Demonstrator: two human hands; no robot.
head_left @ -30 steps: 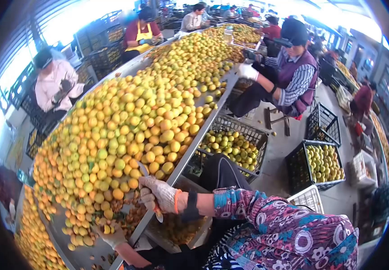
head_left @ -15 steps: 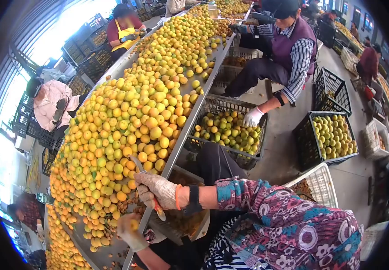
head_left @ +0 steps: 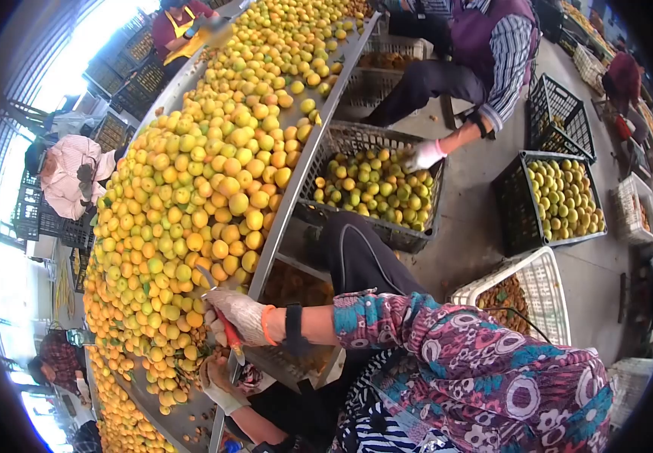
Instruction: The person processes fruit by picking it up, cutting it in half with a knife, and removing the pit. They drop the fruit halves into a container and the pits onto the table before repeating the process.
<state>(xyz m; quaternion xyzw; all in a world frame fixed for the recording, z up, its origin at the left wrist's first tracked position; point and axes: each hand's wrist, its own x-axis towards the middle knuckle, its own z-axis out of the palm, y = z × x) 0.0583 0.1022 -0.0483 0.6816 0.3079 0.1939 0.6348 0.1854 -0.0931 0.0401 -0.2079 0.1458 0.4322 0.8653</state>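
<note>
My gloved right hand (head_left: 236, 315) is closed round a red-handled tool (head_left: 228, 330). Its curved metal blade (head_left: 206, 276) sticks out above the fingers, over the fruit. Just below, at the table's metal edge, my gloved left hand (head_left: 219, 383) has its fingers curled; what lies in them I cannot make out. Heaped yellow-orange round fruit (head_left: 183, 204) covers most of the long sorting table (head_left: 296, 181), right up to my right hand. Small brown scraps lie among the fruit beside both hands.
A black crate of greenish-yellow fruit (head_left: 379, 189) stands beyond my knee, with a co-worker's gloved hand (head_left: 423, 156) over it. Behind my right arm are a white crate (head_left: 553, 294) of brown scraps and another black fruit crate (head_left: 511, 204). People sit across the table.
The view has shifted, so the table and crates sit higher and further left. My left hand has come up close below my right, and the yellow-orange fruit seen at its fingers no longer shows.
</note>
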